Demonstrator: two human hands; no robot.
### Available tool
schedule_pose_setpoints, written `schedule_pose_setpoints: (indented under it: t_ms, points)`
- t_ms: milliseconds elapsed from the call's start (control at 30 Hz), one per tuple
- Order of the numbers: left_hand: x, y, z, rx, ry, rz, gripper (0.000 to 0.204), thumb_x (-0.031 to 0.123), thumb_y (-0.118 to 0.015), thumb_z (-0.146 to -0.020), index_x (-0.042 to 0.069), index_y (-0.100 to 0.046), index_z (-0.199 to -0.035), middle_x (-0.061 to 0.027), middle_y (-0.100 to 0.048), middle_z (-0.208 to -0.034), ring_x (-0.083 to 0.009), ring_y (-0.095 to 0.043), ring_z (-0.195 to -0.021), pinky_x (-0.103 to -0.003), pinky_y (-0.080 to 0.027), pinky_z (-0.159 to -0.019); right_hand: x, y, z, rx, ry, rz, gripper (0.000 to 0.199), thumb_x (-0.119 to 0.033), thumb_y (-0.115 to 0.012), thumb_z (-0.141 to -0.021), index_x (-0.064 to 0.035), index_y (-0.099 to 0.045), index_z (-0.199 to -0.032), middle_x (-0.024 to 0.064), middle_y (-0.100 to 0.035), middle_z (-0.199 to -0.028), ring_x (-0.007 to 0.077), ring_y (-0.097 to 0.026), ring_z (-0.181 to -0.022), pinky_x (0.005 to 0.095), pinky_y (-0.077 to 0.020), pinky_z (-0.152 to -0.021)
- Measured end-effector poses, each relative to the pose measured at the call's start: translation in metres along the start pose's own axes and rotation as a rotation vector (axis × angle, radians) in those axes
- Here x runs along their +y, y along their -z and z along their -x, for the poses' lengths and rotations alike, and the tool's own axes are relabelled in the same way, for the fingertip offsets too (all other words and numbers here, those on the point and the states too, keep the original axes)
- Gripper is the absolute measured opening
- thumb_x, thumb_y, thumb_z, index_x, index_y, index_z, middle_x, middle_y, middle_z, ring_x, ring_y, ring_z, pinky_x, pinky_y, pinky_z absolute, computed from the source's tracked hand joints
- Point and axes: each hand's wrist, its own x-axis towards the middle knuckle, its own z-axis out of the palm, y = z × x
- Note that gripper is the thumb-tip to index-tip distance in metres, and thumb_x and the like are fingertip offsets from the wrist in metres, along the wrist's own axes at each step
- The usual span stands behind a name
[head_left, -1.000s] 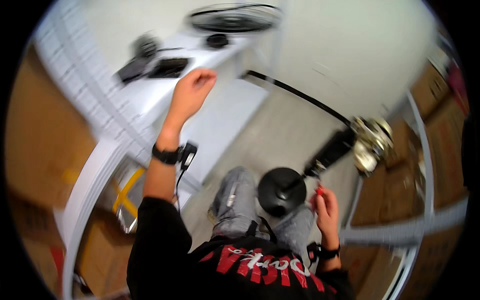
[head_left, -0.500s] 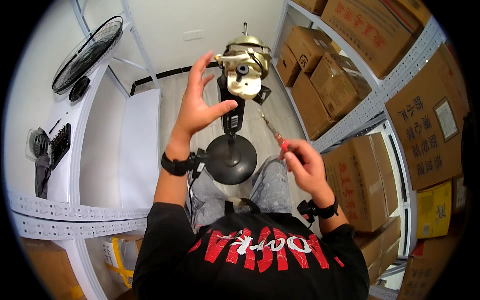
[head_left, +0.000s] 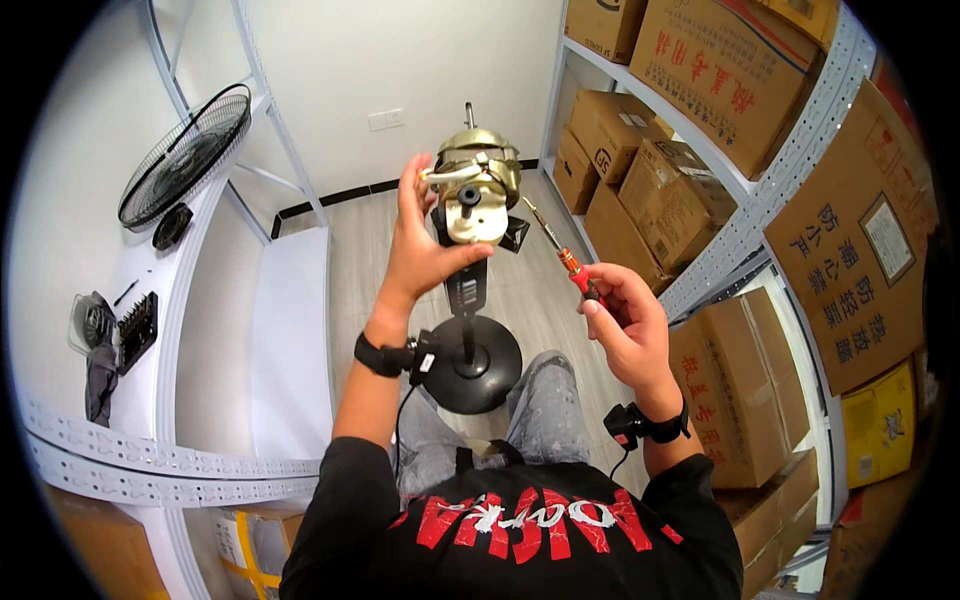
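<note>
A brass-coloured fan motor (head_left: 475,185) with a bare shaft on top sits on a black stand with a round black base (head_left: 472,362) between my knees. My left hand (head_left: 425,240) grips the motor from its left side. A screwdriver (head_left: 560,252) with a red and orange handle is held in my right hand (head_left: 625,325), its metal tip pointing up toward the motor's right side. Both wrists wear black bands.
A white shelf unit on the left holds a black wire fan guard (head_left: 185,155), a small black cap (head_left: 172,226), a bit set (head_left: 137,330) and a dark part (head_left: 93,325). Metal racking (head_left: 745,240) on the right is stacked with cardboard boxes (head_left: 735,65). Pale floor lies beyond.
My view swung from the left shelf to the fan. My left hand left the shelf and took hold of the motor; my right hand raised the screwdriver toward it.
</note>
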Motion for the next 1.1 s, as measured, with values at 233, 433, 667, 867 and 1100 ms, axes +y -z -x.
schedule_pose_setpoints:
  t_ms: [233,433,667,867,1100]
  points:
    - [-0.012,-0.003,0.003,-0.123,0.222,0.157,0.125,0.062,-0.089,-0.052,0.005,-0.029,-0.146,-0.0116,-0.047,-0.136,-0.0247,-0.047,-0.127,-0.039,-0.039,-0.107,0.019,0.007,-0.013,-0.011,0.019,-0.082,0.031,-0.001,-0.06,-0.091,-0.0004,-0.057,-0.122,-0.0011,-0.058,-0.091,0.003,-0.048,-0.067,0.0187,-0.0384,-0.058]
    - [-0.01,-0.018,0.0,-0.006,0.089,0.073,0.117,0.064,-0.087,-0.056,0.0,-0.034,-0.138,-0.0119,-0.05,-0.129,-0.0226,-0.049,-0.122,-0.036,-0.041,-0.102,0.026,0.01,-0.022,0.013,0.087,-0.02,0.03,-0.001,-0.062,-0.089,-0.0004,-0.06,-0.12,-0.0002,-0.058,-0.089,0.0047,-0.049,-0.07,0.0187,-0.0389,-0.06]
    - [-0.012,-0.014,-0.008,-0.058,0.148,0.165,0.127,0.059,-0.089,-0.055,0.0,-0.023,-0.146,-0.014,-0.046,-0.136,-0.0244,-0.048,-0.127,-0.037,-0.04,-0.106,0.015,0.016,-0.029,0.008,0.09,0.109,0.03,-0.001,-0.064,-0.087,-0.0006,-0.063,-0.117,0.0011,-0.057,-0.085,0.006,-0.048,-0.069,0.0192,-0.0392,-0.06]
    - [-0.016,-0.021,-0.011,-0.006,0.096,0.25,0.131,0.052,-0.093,-0.053,0.002,-0.019,-0.148,-0.0131,-0.045,-0.136,-0.0245,-0.048,-0.126,-0.038,-0.041,-0.107,0.014,0.012,-0.031,0.01,0.112,0.105,0.029,-0.001,-0.065,-0.087,-0.0009,-0.064,-0.116,0.0026,-0.059,-0.083,0.0072,-0.049,-0.067,0.0206,-0.0412,-0.06]
    - [0.008,-0.027,-0.034,0.074,0.117,0.403,0.092,0.039,-0.089,-0.067,0.003,-0.036,-0.133,-0.0099,-0.054,-0.123,-0.0195,-0.056,-0.114,-0.033,-0.048,-0.098,-0.012,0.013,-0.042,0.081,0.256,0.37,0.028,-0.002,-0.068,-0.084,-0.0029,-0.065,-0.112,0.007,-0.063,-0.08,0.0125,-0.055,-0.063,0.0244,-0.045,-0.059]
